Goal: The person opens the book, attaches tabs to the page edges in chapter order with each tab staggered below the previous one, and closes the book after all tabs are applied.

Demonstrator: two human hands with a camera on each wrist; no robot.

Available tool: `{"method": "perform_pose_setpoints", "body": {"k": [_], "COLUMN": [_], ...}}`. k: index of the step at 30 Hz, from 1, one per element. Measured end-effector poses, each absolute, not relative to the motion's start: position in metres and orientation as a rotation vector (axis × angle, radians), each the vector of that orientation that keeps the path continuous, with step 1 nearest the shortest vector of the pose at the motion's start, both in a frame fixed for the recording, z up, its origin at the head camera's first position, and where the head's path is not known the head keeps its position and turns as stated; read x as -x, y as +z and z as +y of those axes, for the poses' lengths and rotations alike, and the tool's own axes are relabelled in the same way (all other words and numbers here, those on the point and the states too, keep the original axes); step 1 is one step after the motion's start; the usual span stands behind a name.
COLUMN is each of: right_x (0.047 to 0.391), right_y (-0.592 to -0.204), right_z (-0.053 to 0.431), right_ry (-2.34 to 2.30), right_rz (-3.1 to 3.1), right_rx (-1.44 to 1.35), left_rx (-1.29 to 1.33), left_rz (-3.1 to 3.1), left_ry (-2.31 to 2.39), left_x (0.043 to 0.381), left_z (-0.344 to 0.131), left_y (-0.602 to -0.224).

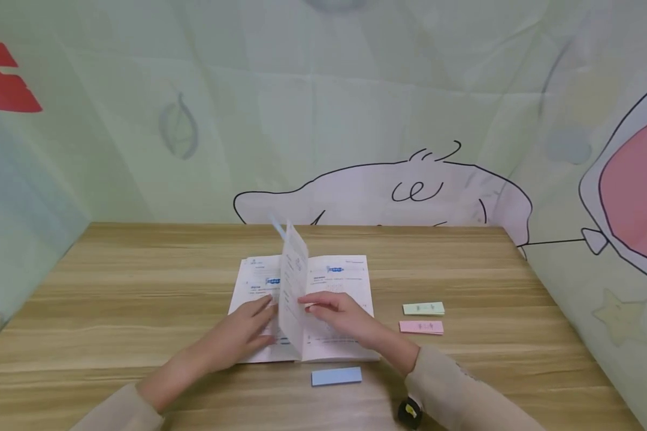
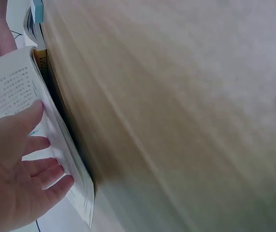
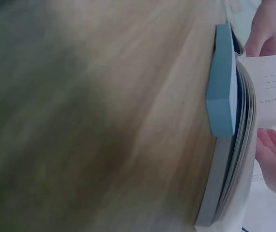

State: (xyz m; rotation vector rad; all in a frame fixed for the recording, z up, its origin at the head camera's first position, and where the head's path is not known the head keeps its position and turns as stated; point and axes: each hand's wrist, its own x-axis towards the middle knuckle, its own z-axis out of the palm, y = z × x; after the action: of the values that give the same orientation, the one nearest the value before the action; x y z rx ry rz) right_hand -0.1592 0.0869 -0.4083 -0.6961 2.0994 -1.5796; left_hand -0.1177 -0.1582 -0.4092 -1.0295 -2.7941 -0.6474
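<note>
An open book (image 1: 341, 263) lies on the wooden table, with one page (image 1: 292, 287) standing upright near its middle. A pale blue strip (image 1: 277, 226) sticks out above that page's top edge. My left hand (image 1: 237, 335) rests on the left-hand page, its fingers extended toward the raised page; the left wrist view also shows this hand (image 2: 22, 169) spread over printed paper. My right hand (image 1: 342, 317) reaches over the right-hand page, fingertips touching the raised page. In the right wrist view its fingers (image 3: 268, 145) look loosely bent and apart.
A blue pad of sticky notes (image 1: 336, 376) lies just in front of the book. Right of the book are a green folded strip (image 1: 423, 308) and a pink one (image 1: 421, 327), both with handwriting. A small black object (image 1: 410, 413) sits beside the right sleeve.
</note>
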Motion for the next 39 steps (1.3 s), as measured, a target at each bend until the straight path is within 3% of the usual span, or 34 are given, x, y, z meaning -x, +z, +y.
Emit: {"method": "perform_pose_setpoints", "body": {"k": [9, 17, 25, 32, 39], "right_x": [0.157, 0.154, 0.152, 0.149, 0.148], "right_y": [-0.411, -0.407, -0.405, -0.403, -0.400], "right_z": [0.080, 0.075, 0.072, 0.068, 0.067], "right_ry": [-1.206, -0.938, -0.668, -0.468, -0.443], "right_rz": [2.348, 2.448, 2.539, 2.591, 2.576], "right_rx": [1.096, 1.224, 1.364, 1.450, 1.468], "left_rx": [1.143, 1.048, 1.130, 1.188, 1.328], "left_rz": [-2.634, -2.875, -2.936, -3.146, -3.198], "left_ry": [-0.662, -0.653, -0.379, -0.242, -0.449], "left_x": [0.106, 0.089, 0.083, 0.077, 0.073], "left_z": [-0.162, -0.167, -0.174, -0.175, -0.171], "left_y": [-0.416, -0.411, -0.408, -0.389, -0.358]}}
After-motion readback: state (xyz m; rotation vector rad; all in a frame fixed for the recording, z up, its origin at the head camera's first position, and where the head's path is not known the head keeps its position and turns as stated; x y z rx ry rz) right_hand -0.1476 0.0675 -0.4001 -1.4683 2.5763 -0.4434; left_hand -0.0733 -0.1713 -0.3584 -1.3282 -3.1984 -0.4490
